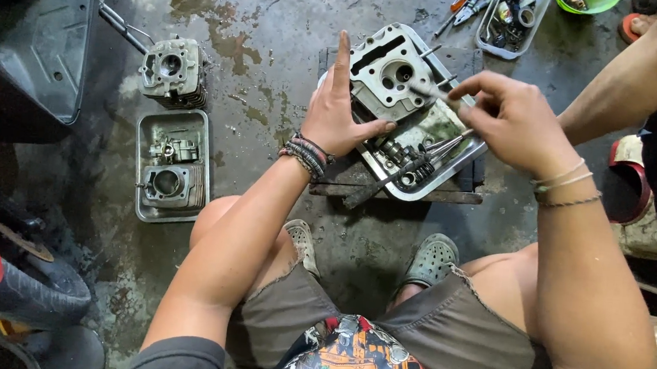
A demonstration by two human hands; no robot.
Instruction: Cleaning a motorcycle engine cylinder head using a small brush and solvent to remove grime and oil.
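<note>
Spreading across the whole view, the wet, stained concrete floor (277, 40) carried everything, with a dark plastic body panel (50, 45) lying at the upper left. Near the middle stood a low dark wooden block (391, 188) serving as the surface, and on it sat a shiny metal tray (456, 152). A grey cylinder head (388, 76) rested tilted in the far part of that tray, its round port facing up, while springs and small valve parts (408, 163) lay in the near part. To the left on the floor were a second metal tray (171, 166) holding engine parts and, just beyond it, a finned engine cylinder (172, 72). A tray of tools (509, 19) lay at the top edge. The left hand (337, 119) was open, its forefinger stretched straight up beside the cylinder head and its thumb pressed against the head's near edge, steadying it without closing around it. The right hand (509, 117) hovered over the tray, fingers pinched shut on a thin rod-like tool (429, 91) whose tip pointed at the cylinder head's port. Another person's bare arm (633, 83) reached in from the upper right.
</note>
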